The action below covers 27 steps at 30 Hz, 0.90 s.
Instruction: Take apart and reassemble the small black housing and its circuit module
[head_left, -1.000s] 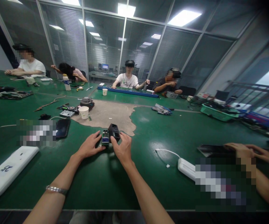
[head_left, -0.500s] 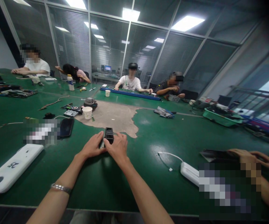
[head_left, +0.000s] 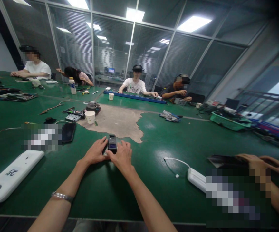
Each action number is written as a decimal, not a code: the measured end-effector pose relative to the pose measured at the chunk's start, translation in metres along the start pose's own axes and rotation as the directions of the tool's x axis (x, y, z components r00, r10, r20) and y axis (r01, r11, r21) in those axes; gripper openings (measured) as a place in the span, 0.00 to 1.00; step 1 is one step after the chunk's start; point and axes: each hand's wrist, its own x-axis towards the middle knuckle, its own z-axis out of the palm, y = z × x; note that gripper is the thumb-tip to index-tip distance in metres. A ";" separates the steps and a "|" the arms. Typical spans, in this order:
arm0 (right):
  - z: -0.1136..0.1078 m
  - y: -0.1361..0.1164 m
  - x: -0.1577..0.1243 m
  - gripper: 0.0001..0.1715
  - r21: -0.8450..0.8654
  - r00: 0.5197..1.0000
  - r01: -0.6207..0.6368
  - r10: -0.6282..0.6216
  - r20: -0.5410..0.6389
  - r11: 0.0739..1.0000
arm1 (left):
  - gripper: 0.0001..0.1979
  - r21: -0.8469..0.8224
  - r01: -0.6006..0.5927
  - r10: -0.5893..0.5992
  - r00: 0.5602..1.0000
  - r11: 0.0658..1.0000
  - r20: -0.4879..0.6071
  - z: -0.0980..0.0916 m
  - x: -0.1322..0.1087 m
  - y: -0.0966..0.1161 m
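Note:
A small black box-shaped device with a little screen (head_left: 112, 141) stands between my two hands over the green table, in the middle of the head view. The screen on its near face glows faintly blue. My left hand (head_left: 96, 150) holds its left side, with fingers pointing forward and the thumb toward the near lower edge. On the other side, my right hand (head_left: 121, 155) grips the device, its thumb near the lower front and its fingers bent along the right side. A little of something pale shows under the device, too small to make out.
A white power bank marked 25 (head_left: 15, 175) and a black phone (head_left: 68, 132) lie left. Ahead stand a paper cup (head_left: 90, 117) and electronic parts (head_left: 73, 116). At right are a white device with a cable (head_left: 197, 179), another person's hands (head_left: 257, 162) and a green basket (head_left: 231, 121).
The device between my hands has tipped slightly, and its near face now shows a bluish screen where it looked dark before. My hands have hardly moved.

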 end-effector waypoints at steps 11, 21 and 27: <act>0.006 -0.008 0.000 0.22 0.106 0.996 -0.020 0.028 -0.081 0.994 | 0.47 0.006 0.008 -0.008 1.000 1.000 0.024 -0.008 0.001 0.007; -0.029 0.055 0.019 0.21 0.094 0.970 -0.002 0.025 -0.243 0.996 | 0.44 0.021 0.014 -0.015 1.000 1.000 0.022 -0.006 0.000 0.001; -0.016 0.075 -0.002 0.22 0.023 0.973 -0.104 0.107 -0.203 0.994 | 0.41 0.022 0.007 -0.008 1.000 1.000 0.017 -0.006 -0.001 0.000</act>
